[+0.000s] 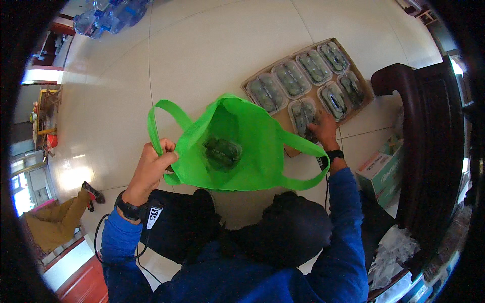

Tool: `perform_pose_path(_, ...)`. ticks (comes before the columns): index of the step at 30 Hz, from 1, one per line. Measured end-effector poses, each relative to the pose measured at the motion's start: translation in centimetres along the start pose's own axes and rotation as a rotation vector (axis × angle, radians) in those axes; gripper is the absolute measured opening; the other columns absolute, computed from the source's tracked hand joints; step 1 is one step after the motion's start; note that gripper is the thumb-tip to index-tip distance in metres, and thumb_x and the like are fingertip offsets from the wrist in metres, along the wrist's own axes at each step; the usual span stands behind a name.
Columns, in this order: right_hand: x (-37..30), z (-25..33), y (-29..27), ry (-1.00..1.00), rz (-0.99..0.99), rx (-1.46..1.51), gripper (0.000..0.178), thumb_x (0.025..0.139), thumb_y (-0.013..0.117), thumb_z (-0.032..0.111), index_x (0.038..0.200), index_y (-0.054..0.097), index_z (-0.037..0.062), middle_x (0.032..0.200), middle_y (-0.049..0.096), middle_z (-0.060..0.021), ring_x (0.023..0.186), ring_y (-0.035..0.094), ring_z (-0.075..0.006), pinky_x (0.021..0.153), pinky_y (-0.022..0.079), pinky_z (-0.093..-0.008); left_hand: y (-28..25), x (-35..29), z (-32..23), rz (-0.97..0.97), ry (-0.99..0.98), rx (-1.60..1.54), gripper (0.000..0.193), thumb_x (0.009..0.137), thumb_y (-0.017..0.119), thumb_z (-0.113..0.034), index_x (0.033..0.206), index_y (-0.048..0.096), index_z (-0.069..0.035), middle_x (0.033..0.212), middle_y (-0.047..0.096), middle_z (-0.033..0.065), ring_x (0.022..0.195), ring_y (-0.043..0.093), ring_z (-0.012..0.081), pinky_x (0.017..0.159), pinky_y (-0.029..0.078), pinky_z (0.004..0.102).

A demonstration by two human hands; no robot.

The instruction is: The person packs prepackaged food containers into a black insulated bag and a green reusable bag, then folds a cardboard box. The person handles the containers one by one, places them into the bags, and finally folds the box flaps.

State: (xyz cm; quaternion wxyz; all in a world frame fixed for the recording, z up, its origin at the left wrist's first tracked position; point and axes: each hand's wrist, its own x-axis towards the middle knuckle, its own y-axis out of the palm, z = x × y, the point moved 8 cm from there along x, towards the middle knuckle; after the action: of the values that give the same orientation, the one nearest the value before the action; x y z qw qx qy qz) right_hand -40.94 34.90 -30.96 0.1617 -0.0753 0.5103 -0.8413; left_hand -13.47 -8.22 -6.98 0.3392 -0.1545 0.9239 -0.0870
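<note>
One pack (pixel 222 153) lies in the bag (pixel 255 151); left fingers (pixel 165 161) clamp the bag's edge; right fingers (pixel 315 129), grip unclear, are at another pack (pixel 302 114).

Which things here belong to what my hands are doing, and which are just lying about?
In use:
green bag, left hand holding it
pack inside it
packs in a tray, right hand at one

Lying about:
blue bottles
green box
clear plastic
</note>
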Motion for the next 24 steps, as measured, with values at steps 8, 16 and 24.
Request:
perform_pose_path(8,0.1,-0.1,3.6,0.182,0.249,0.514,0.072,0.067,0.091,0.019,0.128,0.058,-0.0008,0.122,0.067,-0.0184,0.111,0.065,-0.0345,0.094,0.052,-0.0434,0.2,0.4,1.0,-0.013,-0.174,-0.194,0.006,0.086,0.064,-0.011,0.085,0.062,-0.005,0.074,0.059,0.0010,0.062,0.053,0.0104,0.053,0.041,0.0265)
perform_pose_path(16,-1.7,1.4,5.2,0.464,0.377,0.912,0.054,0.080,0.084,0.019,0.126,0.062,0.0000,0.113,0.072,-0.0122,0.096,0.069,-0.0209,0.084,0.056,-0.0371,0.5,-0.1,-0.7,0.024,0.043,-0.027,0.006,0.084,0.062,-0.008,0.083,0.060,-0.003,0.074,0.056,0.0003,0.063,0.051,0.0096,0.054,0.042,0.0269)
perform_pose_path(24,-3.2,2.4,-3.7,0.463,0.143,1.275,0.067,0.088,0.076,0.017,0.145,0.048,0.0010,0.131,0.062,-0.0128,0.112,0.064,-0.0258,0.093,0.055,-0.0395,-0.3,-0.7,-1.3,-0.035,0.110,-0.082,0.009,0.084,0.062,-0.008,0.084,0.059,0.000,0.073,0.058,0.0040,0.060,0.057,0.0128,0.054,0.046,0.0286)
